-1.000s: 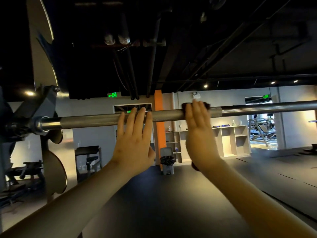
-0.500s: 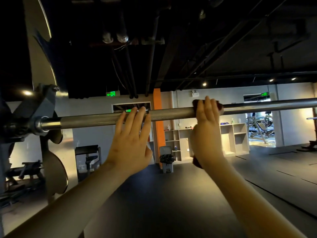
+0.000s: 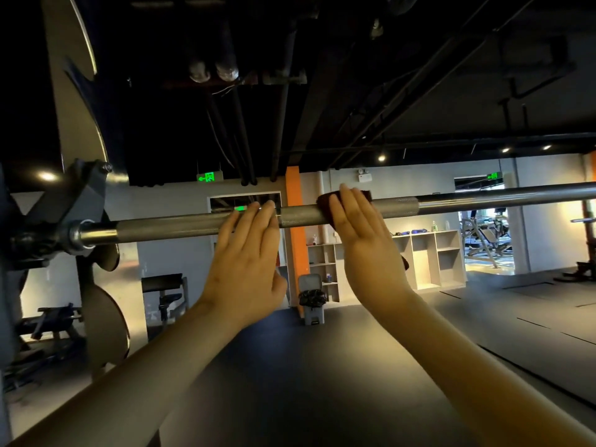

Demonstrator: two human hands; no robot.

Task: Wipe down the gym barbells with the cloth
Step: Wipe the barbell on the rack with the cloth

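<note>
Fingers on both my hands are straight and laid flat against the barbell (image 3: 167, 229), which runs across at head height, its left end resting in a grey rack hook (image 3: 80, 201) at the far left. Next along, my left hand (image 3: 245, 269) rests bare on the knurled part of the bar, its fingers (image 3: 258, 217) close together and reaching over the top, holding nothing. Behind it, on the far wall, a green exit sign (image 3: 209, 178) glows, and a padded bench (image 3: 164, 285) stands on the floor below. An orange pillar (image 3: 298, 253) shows in the gap between my hands, with a grey bin (image 3: 311, 300) at its foot. Just right of that, my right hand (image 3: 364, 246) presses the dark reddish cloth (image 3: 325, 206) against the bar, fingers (image 3: 351, 204) flat over it; the cloth peeks out on the left side of my hand and above my fingertips, and a bit of it shows below my wrist. I cannot see either thumb's grip. Farther right, the bar turns smooth and shiny, passing in front of pale open shelves (image 3: 432, 259) and a bright doorway (image 3: 483, 227).
</note>
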